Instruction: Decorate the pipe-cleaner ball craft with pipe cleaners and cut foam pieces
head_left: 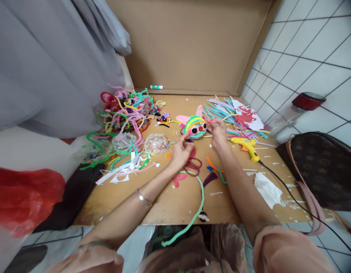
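Note:
A round striped craft figure with pink ears, black-and-white eyes and a red nose sits at the middle of the wooden table. At its lower left edge is my left hand, thumb and fingers bent close together; whether they pinch a small part is hidden. Just right of the figure, my right hand has its fingertips pressed together around a small pinkish-red piece. Below my left hand lie dark red loops of pipe cleaner, and a long pale green one hangs over the front edge.
Tangled pipe cleaners pile up at the back left, near a clear beaded dome. A yellow glue gun with a black cord lies right. Beyond are a pipe-cleaner bundle, a crumpled tissue and a brown bag.

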The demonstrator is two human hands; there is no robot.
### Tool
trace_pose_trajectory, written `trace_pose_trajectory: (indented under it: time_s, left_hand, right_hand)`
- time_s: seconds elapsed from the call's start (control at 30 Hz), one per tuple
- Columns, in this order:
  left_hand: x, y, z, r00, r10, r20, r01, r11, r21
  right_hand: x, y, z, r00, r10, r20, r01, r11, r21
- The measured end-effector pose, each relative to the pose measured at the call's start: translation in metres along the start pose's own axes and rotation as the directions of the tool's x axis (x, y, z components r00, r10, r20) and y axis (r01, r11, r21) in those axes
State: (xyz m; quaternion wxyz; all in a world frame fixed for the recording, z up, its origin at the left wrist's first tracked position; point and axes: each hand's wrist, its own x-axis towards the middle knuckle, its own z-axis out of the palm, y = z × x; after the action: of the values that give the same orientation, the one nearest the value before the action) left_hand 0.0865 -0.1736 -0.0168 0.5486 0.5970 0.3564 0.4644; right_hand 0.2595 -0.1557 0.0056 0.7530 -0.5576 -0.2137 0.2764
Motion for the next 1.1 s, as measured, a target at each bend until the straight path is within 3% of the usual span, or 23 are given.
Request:
trace_pose_trajectory:
  time_s: [0.13,0.27,0.4,0.5,0.6,0.73,0.9,1.0,1.1]
  left_hand:
    - [0.002,0.002,-0.002,0.999,-0.047,0.009,0.048,0.999,-0.022]
    - [0.003,0.006,-0.006,0.99,0.013,-0.141,-0.018,0.999,-0.033]
    - [0.003,0.004,-0.012,0.965,0.028,-0.262,-0.027,1.0,0.008]
    - [0.004,-0.001,-0.014,0.96,0.033,-0.278,-0.025,0.999,0.034]
    - [0.006,-0.001,-0.015,0.953,0.118,-0.279,-0.089,0.989,0.115]
    - [0.009,0.009,-0.013,0.928,0.318,-0.194,-0.249,0.917,0.313]
    - [0.016,0.02,-0.004,0.834,0.552,0.003,-0.478,0.72,0.504]
    - [0.021,0.02,0.001,0.803,0.587,0.106,-0.532,0.625,0.571]
    - [0.025,0.019,0.004,0.802,0.579,0.148,-0.54,0.597,0.593]
  right_hand:
    - [-0.007,-0.001,0.003,0.999,0.038,0.031,-0.038,0.999,0.009]
    - [-0.015,-0.003,-0.001,0.997,0.067,0.027,-0.067,0.998,0.007]
    - [-0.023,-0.004,-0.007,0.998,0.035,0.055,-0.033,0.999,-0.039]
    - [-0.028,-0.005,-0.009,0.997,-0.001,0.079,0.006,0.998,-0.068]
    - [-0.032,-0.004,-0.009,0.996,-0.037,0.087,0.043,0.996,-0.075]
    - [-0.036,-0.004,-0.009,0.994,-0.062,0.095,0.069,0.995,-0.075]
    - [-0.042,-0.005,-0.009,0.993,-0.066,0.101,0.07,0.997,-0.042]
    - [-0.044,-0.004,-0.01,0.985,-0.091,0.148,0.098,0.994,-0.043]
    - [-0.045,-0.001,-0.014,0.968,-0.168,0.189,0.183,0.981,-0.068]
